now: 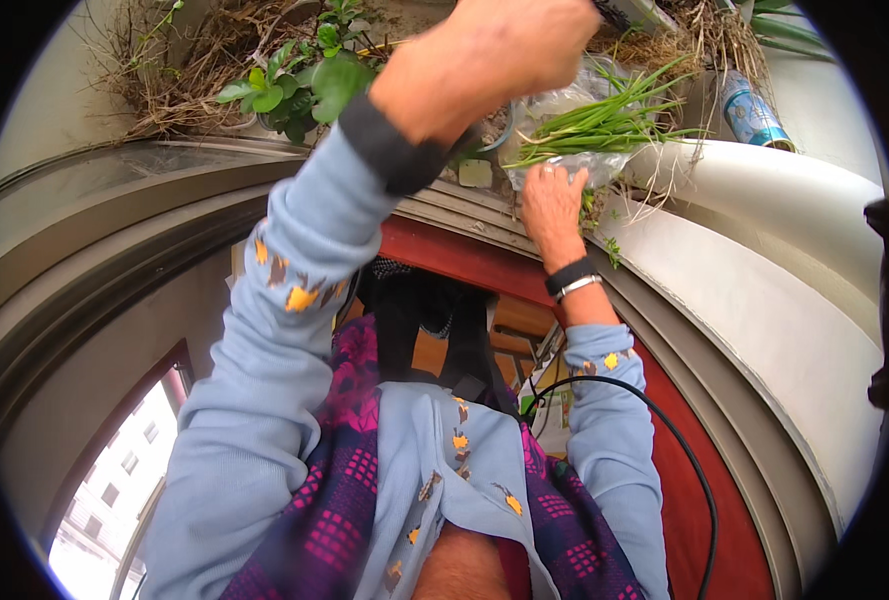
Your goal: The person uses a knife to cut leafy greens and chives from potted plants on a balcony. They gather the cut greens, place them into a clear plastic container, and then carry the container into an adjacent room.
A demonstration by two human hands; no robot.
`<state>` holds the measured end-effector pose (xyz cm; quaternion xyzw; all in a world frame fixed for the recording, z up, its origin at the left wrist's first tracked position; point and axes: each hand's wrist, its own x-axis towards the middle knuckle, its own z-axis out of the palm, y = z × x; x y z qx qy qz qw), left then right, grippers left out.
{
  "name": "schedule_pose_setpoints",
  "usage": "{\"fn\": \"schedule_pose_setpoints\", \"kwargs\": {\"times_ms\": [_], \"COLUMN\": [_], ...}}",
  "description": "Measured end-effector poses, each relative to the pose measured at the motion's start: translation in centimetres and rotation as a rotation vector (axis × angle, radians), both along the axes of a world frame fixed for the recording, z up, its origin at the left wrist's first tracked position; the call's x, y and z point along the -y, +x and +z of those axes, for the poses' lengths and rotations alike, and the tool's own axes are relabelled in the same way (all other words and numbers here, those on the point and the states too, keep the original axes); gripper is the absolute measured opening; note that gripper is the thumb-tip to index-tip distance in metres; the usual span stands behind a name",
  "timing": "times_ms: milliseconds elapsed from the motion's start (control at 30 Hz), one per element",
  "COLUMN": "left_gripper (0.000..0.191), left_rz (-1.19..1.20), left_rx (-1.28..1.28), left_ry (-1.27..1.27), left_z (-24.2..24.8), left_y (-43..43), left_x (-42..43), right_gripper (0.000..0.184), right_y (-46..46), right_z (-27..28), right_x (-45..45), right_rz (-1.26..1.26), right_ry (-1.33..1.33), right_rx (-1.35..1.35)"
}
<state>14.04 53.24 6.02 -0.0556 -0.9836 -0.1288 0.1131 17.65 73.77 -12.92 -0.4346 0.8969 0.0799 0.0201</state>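
Observation:
Stretched across the top of the view, my left hand is curled and blurred by motion. Its fingertips are turned away, so whether it holds something cannot be seen. My right hand grips the near edge of a clear plastic bag, fingers curled over the film. On the bag lies a bunch of long green leaves, like chives or young scallions, the pale ends toward the left. My left hand is just up and to the left of this bunch.
A leafy potted plant and dry stems fill the upper left. A blue can leans at the upper right, by a white curved ledge. Window tracks run before me; a black cable loops by my right arm.

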Motion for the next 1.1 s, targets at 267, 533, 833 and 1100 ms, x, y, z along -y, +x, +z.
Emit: {"fn": "schedule_pose_setpoints", "kwargs": {"times_ms": [267,533,833,1100], "left_gripper": [0.019,0.019,0.012,0.017], "left_rz": [0.308,0.325,0.441,0.371], "left_rx": [0.379,0.254,0.309,0.259], "left_ry": [0.252,0.613,0.493,0.786], "left_z": [-10.5,-20.6,-25.6,-21.0], "left_y": [8.5,4.2,3.4,4.9], "left_x": [-4.8,-8.9,-10.6,-8.1], "right_gripper": [0.025,0.020,0.023,0.020], "right_y": [2.6,0.2,-2.4,-3.2], "right_z": [-0.5,-1.4,-2.9,0.0], "right_x": [-4.1,-1.9,-3.3,-2.8], "right_rz": [-0.042,-0.065,-0.266,-0.352], "right_ry": [0.053,-0.340,-0.397,-0.804], "right_rx": [0.058,0.198,0.262,0.406]}}
